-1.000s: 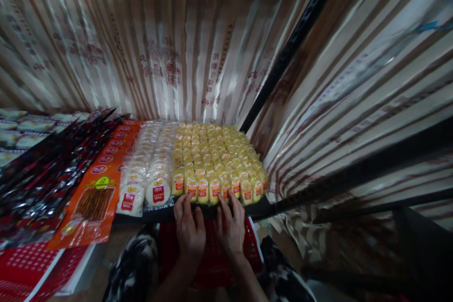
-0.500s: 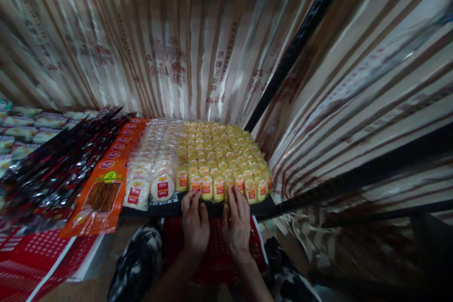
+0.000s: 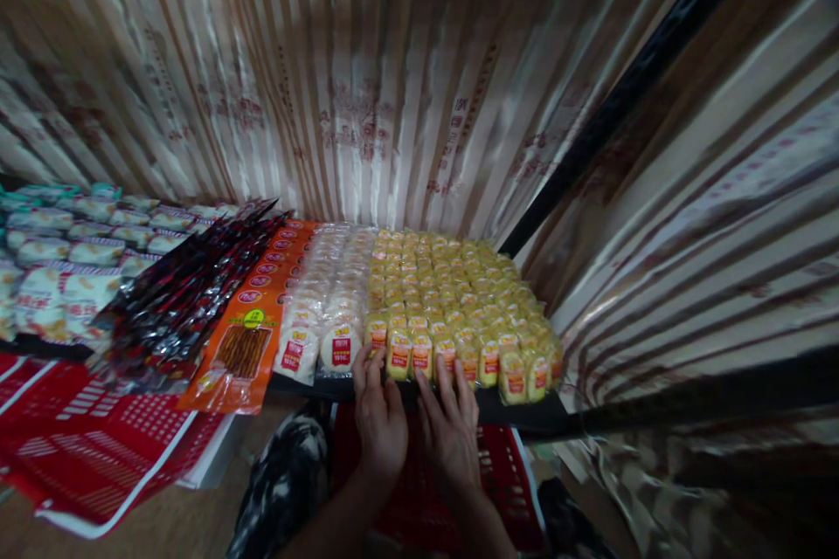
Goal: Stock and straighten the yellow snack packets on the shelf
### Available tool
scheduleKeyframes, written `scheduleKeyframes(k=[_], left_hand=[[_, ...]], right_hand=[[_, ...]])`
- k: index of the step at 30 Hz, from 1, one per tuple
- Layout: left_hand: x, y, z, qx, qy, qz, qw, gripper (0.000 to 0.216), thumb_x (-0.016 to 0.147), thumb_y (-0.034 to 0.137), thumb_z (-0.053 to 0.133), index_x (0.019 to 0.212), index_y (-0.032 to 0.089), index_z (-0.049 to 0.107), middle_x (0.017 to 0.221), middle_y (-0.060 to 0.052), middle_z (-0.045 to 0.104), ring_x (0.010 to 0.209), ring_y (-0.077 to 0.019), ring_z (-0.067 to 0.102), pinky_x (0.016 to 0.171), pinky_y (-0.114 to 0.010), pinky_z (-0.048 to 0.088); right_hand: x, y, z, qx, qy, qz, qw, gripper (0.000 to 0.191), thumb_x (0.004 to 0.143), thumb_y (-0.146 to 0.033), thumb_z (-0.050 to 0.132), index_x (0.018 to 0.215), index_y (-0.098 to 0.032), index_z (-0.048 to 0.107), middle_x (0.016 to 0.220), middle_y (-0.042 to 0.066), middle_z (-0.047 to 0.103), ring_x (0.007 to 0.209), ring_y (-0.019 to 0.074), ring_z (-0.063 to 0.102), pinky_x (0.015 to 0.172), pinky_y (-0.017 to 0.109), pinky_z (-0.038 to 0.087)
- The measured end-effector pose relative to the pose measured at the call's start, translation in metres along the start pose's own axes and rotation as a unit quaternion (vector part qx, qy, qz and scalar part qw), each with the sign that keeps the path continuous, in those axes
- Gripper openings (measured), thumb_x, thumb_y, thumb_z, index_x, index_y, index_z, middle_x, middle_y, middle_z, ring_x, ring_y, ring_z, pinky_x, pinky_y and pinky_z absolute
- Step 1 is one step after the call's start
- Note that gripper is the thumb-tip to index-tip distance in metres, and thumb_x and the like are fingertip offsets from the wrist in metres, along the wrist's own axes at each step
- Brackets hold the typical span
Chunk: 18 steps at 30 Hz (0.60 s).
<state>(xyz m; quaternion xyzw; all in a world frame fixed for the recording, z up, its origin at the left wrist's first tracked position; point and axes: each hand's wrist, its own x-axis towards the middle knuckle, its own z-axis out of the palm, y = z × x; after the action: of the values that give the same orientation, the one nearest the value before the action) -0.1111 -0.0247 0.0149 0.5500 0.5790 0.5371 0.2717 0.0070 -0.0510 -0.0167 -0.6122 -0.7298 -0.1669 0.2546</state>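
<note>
Rows of small yellow snack packets (image 3: 459, 297) with red labels fill the right part of a dark shelf (image 3: 524, 410). My left hand (image 3: 380, 419) lies flat at the shelf's front edge, fingertips touching the front yellow packets next to the round white packets (image 3: 328, 314). My right hand (image 3: 452, 432) lies beside it, fingers stretched out against the front row of yellow packets. Neither hand grips anything.
Orange packets (image 3: 246, 341) and shiny black-red packets (image 3: 176, 297) lie to the left, pale packets (image 3: 58, 279) farther left. A red crate (image 3: 504, 489) sits under my hands, red boxes (image 3: 98, 463) at lower left. Striped foil sheeting (image 3: 367, 87) walls the shelf behind and right.
The view has swung left, so more of the left shelf shows. Both hands have stayed at the front row of yellow packets, shifted slightly left along it.
</note>
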Motion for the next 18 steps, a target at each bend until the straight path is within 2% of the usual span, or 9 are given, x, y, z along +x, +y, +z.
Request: scheduleKeyframes(k=[4, 7, 11, 15, 18], left_hand=[[-0.002, -0.002, 0.002, -0.004, -0.006, -0.025, 1.0, 0.042, 0.082, 0.008, 0.035, 0.119, 0.02, 0.051, 0.128, -0.009, 0.042, 0.119, -0.019, 0.045, 0.101, -0.036, 0.038], [-0.006, -0.004, 0.004, -0.007, -0.012, -0.044, 0.999, 0.041, 0.08, 0.007, 0.036, 0.113, 0.019, 0.056, 0.118, -0.009, 0.05, 0.109, -0.0188, 0.052, 0.096, -0.035, 0.044], [-0.008, -0.007, 0.007, -0.019, -0.043, -0.043, 0.998, 0.044, 0.078, 0.005, 0.035, 0.114, 0.016, 0.056, 0.119, -0.01, 0.053, 0.114, -0.0194, 0.05, 0.101, -0.037, 0.039], [-0.007, -0.006, 0.009, -0.035, -0.043, -0.052, 0.997, 0.042, 0.078, 0.006, 0.034, 0.111, 0.015, 0.059, 0.115, -0.011, 0.053, 0.11, -0.0192, 0.052, 0.1, -0.037, 0.041], [-0.008, -0.003, 0.009, -0.04, -0.041, -0.055, 0.997, 0.041, 0.078, 0.006, 0.035, 0.109, 0.014, 0.059, 0.11, -0.012, 0.052, 0.106, -0.0191, 0.053, 0.097, -0.037, 0.043]], right_hand=[[0.005, -0.004, -0.001, 0.021, 0.011, -0.025, 0.999, 0.059, 0.089, -0.017, 0.042, 0.142, -0.033, 0.021, 0.152, 0.006, 0.014, 0.137, 0.0344, 0.015, 0.1, 0.057, 0.03], [0.007, -0.006, 0.003, 0.019, 0.008, -0.026, 0.999, 0.053, 0.09, -0.02, 0.042, 0.14, -0.031, 0.029, 0.15, 0.006, 0.02, 0.138, 0.0333, 0.012, 0.102, 0.056, 0.03], [0.007, -0.004, 0.008, 0.009, 0.002, -0.023, 1.0, 0.047, 0.09, -0.022, 0.041, 0.137, -0.028, 0.037, 0.148, 0.007, 0.027, 0.138, 0.0329, 0.012, 0.101, 0.056, 0.031], [0.009, -0.003, 0.008, 0.012, 0.008, -0.018, 1.0, 0.048, 0.09, -0.022, 0.039, 0.138, -0.029, 0.034, 0.148, 0.006, 0.028, 0.138, 0.0306, 0.014, 0.101, 0.054, 0.031], [0.009, -0.004, 0.005, 0.02, 0.011, -0.02, 1.0, 0.053, 0.091, -0.022, 0.037, 0.142, -0.029, 0.026, 0.148, 0.006, 0.026, 0.138, 0.03, 0.016, 0.101, 0.052, 0.032]])
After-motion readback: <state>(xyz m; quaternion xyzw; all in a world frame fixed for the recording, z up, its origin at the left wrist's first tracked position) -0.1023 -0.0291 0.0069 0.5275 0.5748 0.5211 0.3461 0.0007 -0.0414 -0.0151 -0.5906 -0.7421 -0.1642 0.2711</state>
